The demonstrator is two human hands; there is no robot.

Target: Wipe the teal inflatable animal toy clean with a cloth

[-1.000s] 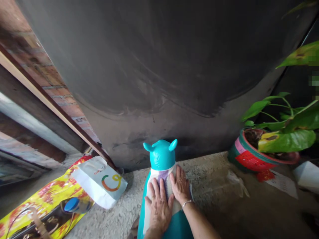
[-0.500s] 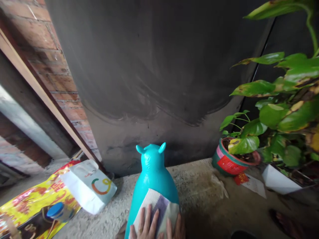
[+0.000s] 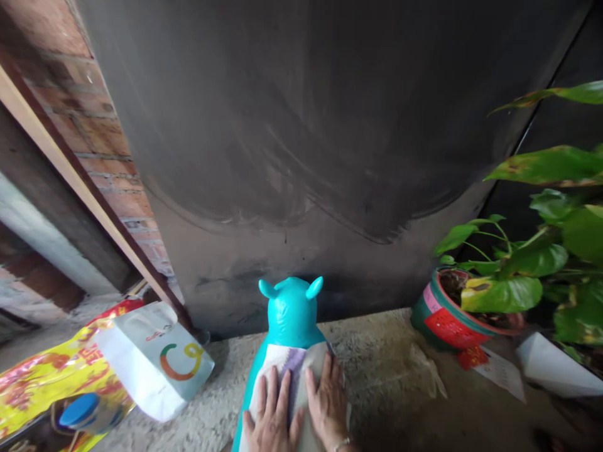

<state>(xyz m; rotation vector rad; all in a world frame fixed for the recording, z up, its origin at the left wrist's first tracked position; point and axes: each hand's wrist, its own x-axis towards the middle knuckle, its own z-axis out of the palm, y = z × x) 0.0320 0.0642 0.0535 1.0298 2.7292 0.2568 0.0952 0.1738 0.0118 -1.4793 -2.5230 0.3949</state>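
A teal toy animal (image 3: 292, 314) with two small ears, apparently an inflatable, is seen from behind at the bottom middle. Over its back lies a cloth (image 3: 295, 363) with white, purple and greyish bands, its upper edge just below the neck. My left hand (image 3: 272, 411) rests flat on the cloth, fingers stretched and slightly spread. Beside it, my right hand (image 3: 327, 402) also presses flat on the cloth, fingers pointing toward the toy's head. Neither hand grips anything. The toy's lower part is out of view or covered.
A dark panel (image 3: 292, 138) stands close in front. To the left are a white paper bag (image 3: 155, 358), a yellow-red printed sack (image 3: 42, 395) and a blue-capped bottle (image 3: 82, 411). A potted plant (image 3: 452, 320) and a white planter (image 3: 556, 370) stand right.
Both hands and the cloth have moved up the toy's back toward its neck. My right hand shows more fully. The view has shifted slightly, moving the plants rightward.
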